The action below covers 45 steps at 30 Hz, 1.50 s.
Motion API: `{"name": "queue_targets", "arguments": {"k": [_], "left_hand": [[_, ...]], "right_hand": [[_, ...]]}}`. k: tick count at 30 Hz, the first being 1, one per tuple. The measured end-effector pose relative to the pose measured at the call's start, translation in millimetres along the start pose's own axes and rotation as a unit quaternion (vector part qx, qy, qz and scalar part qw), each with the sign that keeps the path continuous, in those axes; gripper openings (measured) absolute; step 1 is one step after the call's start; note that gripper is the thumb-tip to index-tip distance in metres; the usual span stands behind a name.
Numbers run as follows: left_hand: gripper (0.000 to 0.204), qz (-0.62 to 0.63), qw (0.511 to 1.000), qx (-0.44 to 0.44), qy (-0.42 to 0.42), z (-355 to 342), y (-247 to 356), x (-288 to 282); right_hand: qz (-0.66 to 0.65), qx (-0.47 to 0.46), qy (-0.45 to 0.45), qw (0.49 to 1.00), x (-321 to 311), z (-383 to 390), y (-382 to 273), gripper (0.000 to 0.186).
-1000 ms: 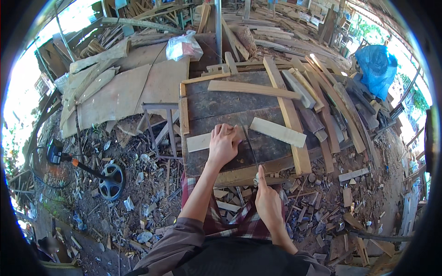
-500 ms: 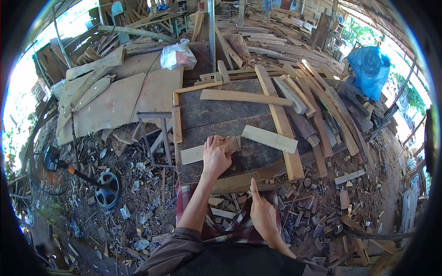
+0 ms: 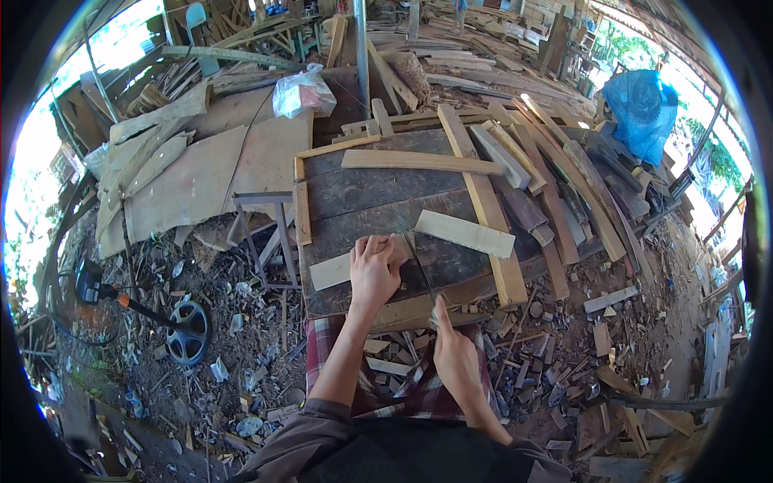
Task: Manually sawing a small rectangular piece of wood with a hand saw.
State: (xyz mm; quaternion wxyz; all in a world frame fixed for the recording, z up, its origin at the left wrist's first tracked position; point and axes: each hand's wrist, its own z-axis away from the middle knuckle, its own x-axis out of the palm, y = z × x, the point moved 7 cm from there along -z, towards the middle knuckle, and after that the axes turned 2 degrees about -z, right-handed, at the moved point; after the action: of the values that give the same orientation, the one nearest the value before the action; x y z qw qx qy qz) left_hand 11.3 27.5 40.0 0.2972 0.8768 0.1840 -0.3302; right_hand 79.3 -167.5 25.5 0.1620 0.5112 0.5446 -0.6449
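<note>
My left hand presses down with bent fingers on a short pale board, gripping it near its right end against the dark worktable. At that end stands the thin dark blade of a handsaw, seen nearly edge-on. My right hand is closed at the near end of the saw, its index finger stretched along it; the handle is hidden under the hand. Just right of the blade, a second pale board lies slantwise, its right end on a long plank.
Another plank lies across the table's far part. Narrow strips edge its left side. Stacked lumber crowds the right. A metal frame stands at left, beside a wheeled tool. Wood offcuts litter the ground.
My right hand has moved slightly forward with the saw, and more of the blade shows. The left hand keeps its hold on the board. The whole view has shifted a little.
</note>
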Motion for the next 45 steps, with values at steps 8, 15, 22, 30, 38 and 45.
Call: {"name": "queue_targets", "arguments": {"k": [8,15,22,30,38,45], "left_hand": [[0.046,0.012,1.000,0.016,-0.022,-3,2,1],[0.045,0.001,1.000,0.004,-0.017,0,0,2],[0.042,0.006,0.999,0.010,-0.033,-3,1,3],[0.042,0.003,1.000,0.009,-0.017,-1,1,7],[0.044,0.007,0.999,-0.003,-0.033,-1,-3,4],[0.044,0.001,0.999,0.022,-0.025,-3,-1,7]], "right_hand": [[-0.001,-0.002,0.005,1.000,7,-23,-7,0.071],[-0.012,-0.023,0.031,0.999,11,-16,-3,0.068],[-0.028,-0.041,0.049,0.998,-11,35,3,0.065],[-0.007,0.011,0.010,1.000,8,-53,-14,0.063],[0.002,0.009,-0.006,1.000,-2,33,1,0.064],[0.014,0.029,0.000,0.999,14,-28,-10,0.069]]}}
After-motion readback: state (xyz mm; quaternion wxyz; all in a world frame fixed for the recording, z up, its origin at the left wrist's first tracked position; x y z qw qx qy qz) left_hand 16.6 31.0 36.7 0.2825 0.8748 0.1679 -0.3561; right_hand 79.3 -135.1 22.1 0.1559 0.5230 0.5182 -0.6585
